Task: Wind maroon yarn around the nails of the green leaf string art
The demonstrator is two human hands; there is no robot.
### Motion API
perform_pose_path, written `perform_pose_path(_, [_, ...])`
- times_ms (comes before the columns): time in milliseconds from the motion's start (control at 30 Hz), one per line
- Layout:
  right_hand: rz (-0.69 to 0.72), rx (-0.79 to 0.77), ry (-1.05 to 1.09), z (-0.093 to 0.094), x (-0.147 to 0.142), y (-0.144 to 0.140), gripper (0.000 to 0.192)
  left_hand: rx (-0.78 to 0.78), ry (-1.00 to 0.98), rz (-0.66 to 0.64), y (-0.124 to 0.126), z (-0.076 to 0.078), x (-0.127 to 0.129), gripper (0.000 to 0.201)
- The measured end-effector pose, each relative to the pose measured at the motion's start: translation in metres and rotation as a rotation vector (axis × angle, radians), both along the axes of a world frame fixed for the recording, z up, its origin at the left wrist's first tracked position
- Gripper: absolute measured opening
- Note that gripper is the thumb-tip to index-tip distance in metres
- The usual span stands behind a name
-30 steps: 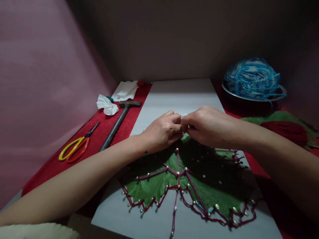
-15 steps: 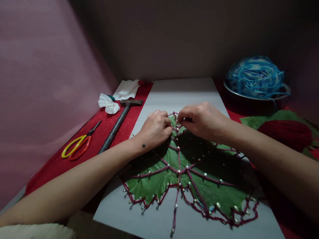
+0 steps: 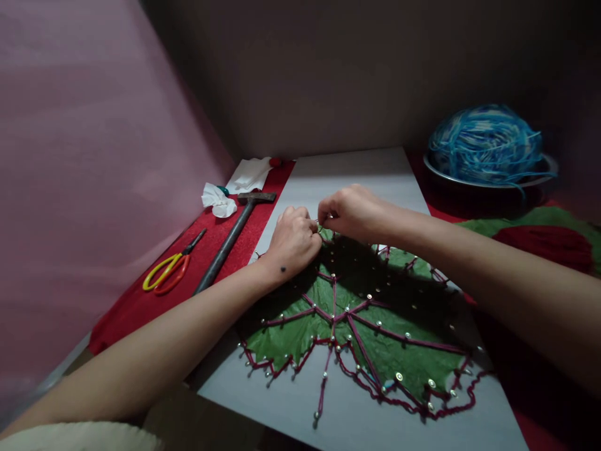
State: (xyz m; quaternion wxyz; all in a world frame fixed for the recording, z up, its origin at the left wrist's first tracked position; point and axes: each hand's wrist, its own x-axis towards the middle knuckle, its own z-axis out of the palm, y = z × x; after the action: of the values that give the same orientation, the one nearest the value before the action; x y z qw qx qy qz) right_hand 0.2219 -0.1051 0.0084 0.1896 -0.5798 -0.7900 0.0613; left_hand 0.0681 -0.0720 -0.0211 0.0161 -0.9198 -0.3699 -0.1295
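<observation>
While hammer perhaps nears leaf

Both forearms are bare, the left wrist carries a small dark mark.

Counter: red-covered, under your hands.
Board: grey, directly beneath both hands.
Hammer, scissors: left of your left hand.
Bowl: beyond your right hand.
</observation>
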Motion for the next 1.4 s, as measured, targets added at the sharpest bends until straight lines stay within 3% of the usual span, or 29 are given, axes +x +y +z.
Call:
perform_pose_path(233, [0.006, -0.034, -0.060, -0.014, 0.001, 0.026, 0.029, -0.043, 0.015, 0.058, 0.005, -0.001, 0.005, 0.020])
perform_pose_path(600, [0.105, -0.067, -0.175, -0.004, 0.016, -0.005, 0.031, -0.115, 0.007, 0.087, 0.005, 0.004, 0.001, 0.011])
perform_pose_path(867, [0.107, -0.081, -0.297, 0.005, 0.004, -0.014, 0.024, -0.044, -0.093, -0.111, 0.002, 0.008, -0.008, 0.007])
perform_pose_path(1133, [0.102, -0.080, -0.306, 0.009, -0.002, -0.014, 0.023, 0.000, 0.160, -0.400, 0.028, 0.014, -0.001, 0.017])
perform_pose_path(1400, [0.087, -0.141, -0.393, 0.008, -0.015, -0.021, 0.024, -0.080, 0.149, -0.552, 0.043, -0.001, 0.000, 0.022])
